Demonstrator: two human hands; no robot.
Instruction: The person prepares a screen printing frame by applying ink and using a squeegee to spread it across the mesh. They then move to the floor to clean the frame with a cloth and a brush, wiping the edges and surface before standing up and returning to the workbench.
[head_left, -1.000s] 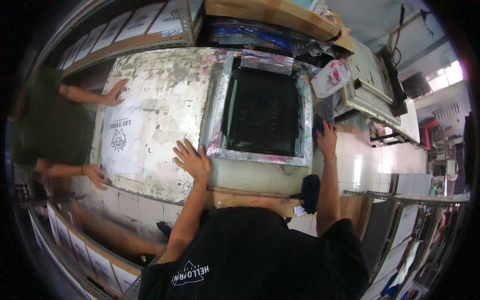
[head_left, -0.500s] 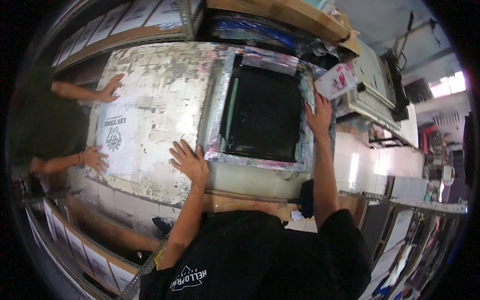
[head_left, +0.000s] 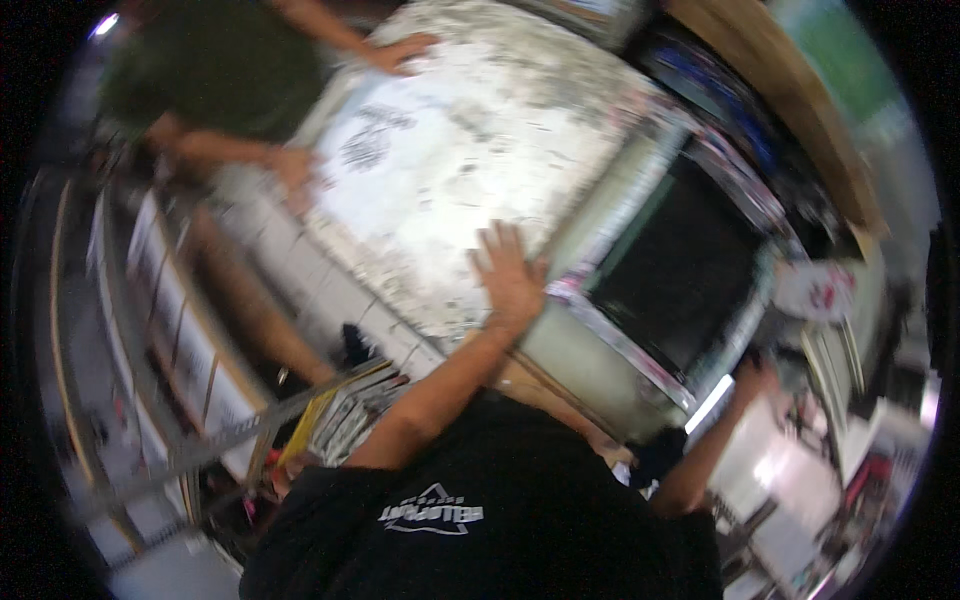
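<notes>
My left hand (head_left: 512,280) lies flat with spread fingers on the near right edge of a paint-stained white board (head_left: 470,130), beside the corner of a screen-printing frame (head_left: 625,350). The frame has a dark mesh (head_left: 680,265) and taped, ink-smeared edges. My right hand (head_left: 758,378) is beyond the frame's near right side, smeared by motion; its fingers cannot be made out. At the board's far left, a white sheet with a dark printed design (head_left: 372,138) lies between a co-worker's two hands, one at its far edge (head_left: 405,52) and one at its near edge (head_left: 297,180).
A white container with red stains (head_left: 815,290) stands right of the frame. Behind it runs a long cardboard box (head_left: 790,100). Metal-edged racks (head_left: 200,350) with upright panels fill the lower left. A dark cloth (head_left: 660,455) hangs near my right forearm.
My view has turned and shifted, so the board and frame appear tilted. My right hand has left the frame's right edge and come nearer to me. My left hand still rests on the board.
</notes>
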